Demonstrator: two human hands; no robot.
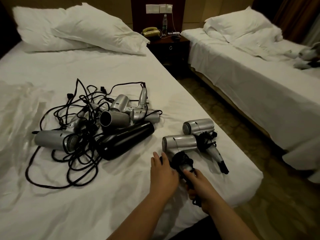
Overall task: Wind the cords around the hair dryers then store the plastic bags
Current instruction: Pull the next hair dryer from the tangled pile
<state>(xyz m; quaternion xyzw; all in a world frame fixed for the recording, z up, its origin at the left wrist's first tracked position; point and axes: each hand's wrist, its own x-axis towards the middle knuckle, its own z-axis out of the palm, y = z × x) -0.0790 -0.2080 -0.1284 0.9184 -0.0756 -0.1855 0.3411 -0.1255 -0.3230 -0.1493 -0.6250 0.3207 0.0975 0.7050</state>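
The wide white-sheeted bed (86, 196) carries everything. Crumpled clear plastic bags (19, 108) lie at its left. Mid-bed sits a heap of silver hair dryers (119, 110) in loose black cords (69, 161), with a long black hair dryer (126, 141) slanting up to the right. Near the right edge, a wound silver dryer (199, 127) lies apart. Just before it, my silver dryer (180, 144) points its barrel right, handle towards me. My left hand (162, 174) rests flat-fingered beside its cord bundle (181, 160); my right hand (199, 186) curls round the handle end.
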